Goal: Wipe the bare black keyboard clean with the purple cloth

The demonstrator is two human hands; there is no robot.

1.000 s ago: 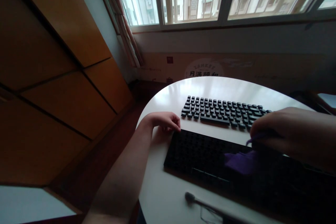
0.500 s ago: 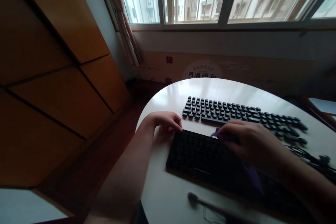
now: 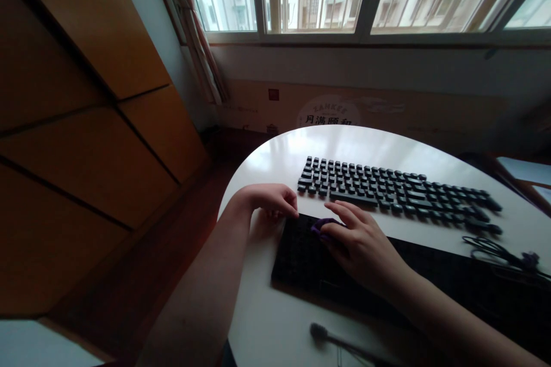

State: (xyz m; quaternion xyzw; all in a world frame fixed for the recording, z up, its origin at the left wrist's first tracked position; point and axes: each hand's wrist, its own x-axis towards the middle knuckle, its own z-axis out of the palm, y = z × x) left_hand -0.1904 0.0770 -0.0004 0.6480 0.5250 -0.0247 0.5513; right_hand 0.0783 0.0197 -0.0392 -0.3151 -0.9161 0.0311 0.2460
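Note:
A black keyboard base (image 3: pixel 297 249), stripped of its keycaps, lies across the round white table. My left hand (image 3: pixel 275 199) is closed at its far left corner, thumb on the edge and fingers curled; what the fingers touch underneath is hidden. My right hand (image 3: pixel 357 241) presses a bunched purple cloth (image 3: pixel 323 226) onto the left part of the base. Its thumb side is hidden, while some fingers stretch out past the cloth. Behind the base, loose black keycaps (image 3: pixel 353 198) sit in rows in keyboard order.
A dark brush (image 3: pixel 319 332) rests at the near side of the table (image 3: pixel 258 321), with a thin wire tool (image 3: pixel 339 352) beside it. A coiled black cable (image 3: pixel 491 246) is at the right. Wooden cabinets (image 3: pixel 64 183) stand to the left.
My right hand has moved left along the keyboard base with the cloth, which now looks bunched instead of trailing. The left hand stays at the corner.

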